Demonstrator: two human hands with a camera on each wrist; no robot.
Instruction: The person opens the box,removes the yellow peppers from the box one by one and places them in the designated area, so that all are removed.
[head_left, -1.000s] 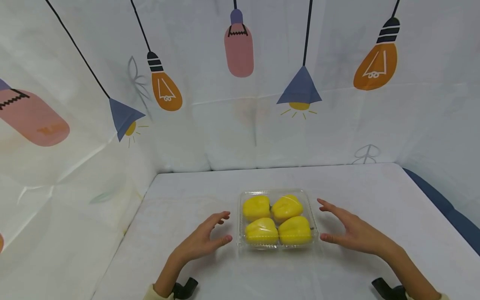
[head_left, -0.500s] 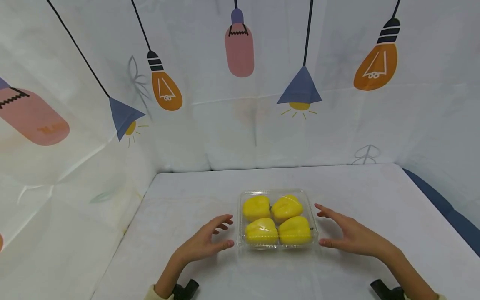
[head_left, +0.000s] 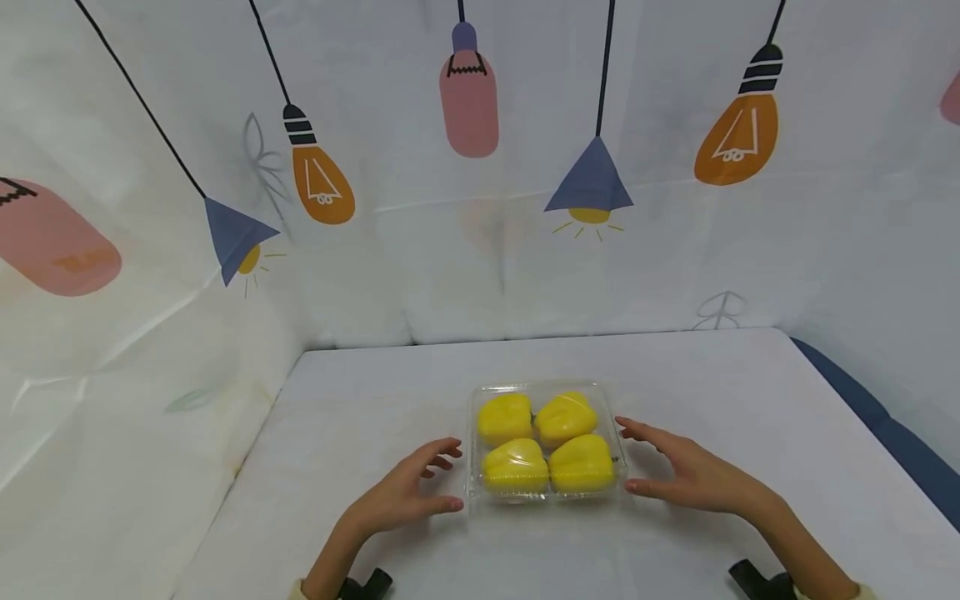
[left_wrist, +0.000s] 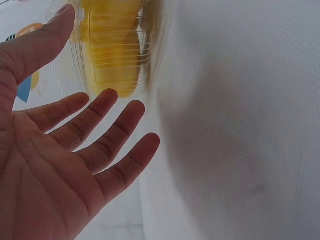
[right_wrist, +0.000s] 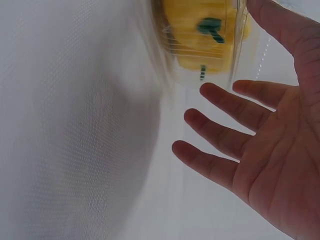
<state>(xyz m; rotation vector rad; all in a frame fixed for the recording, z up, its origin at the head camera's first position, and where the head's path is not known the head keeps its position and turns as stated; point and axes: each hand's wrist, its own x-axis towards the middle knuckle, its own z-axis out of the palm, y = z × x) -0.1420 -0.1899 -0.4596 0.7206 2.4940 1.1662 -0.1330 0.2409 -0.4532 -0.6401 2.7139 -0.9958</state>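
Note:
A clear plastic clamshell box [head_left: 546,493] sits on the white table, with several yellow bell peppers [head_left: 582,463] inside it. My left hand [head_left: 401,492] is just left of the box, its fingers spread and its palm turned toward the side wall. On the opposite side my right hand [head_left: 690,471] faces the box the same way, fingertips very near its edge. Neither hand grips anything. In the left wrist view the thumb [left_wrist: 50,42] lies close beside the box wall; whether it touches I cannot tell. Green stems [right_wrist: 210,27] show through the plastic in the right wrist view.
The white table [head_left: 375,400] extends around the box. Behind it hangs a pale cloth [head_left: 450,267] printed with lamps and bulbs, and it also covers the left side. A dark blue shape [head_left: 885,425] lies beyond the table's right edge. Black wrist mounts [head_left: 367,585] sit on both wrists.
Both hands have drawn closer to the box, the right moving left and the left a little nearer. The head view has shifted slightly; the box stays in place on the table.

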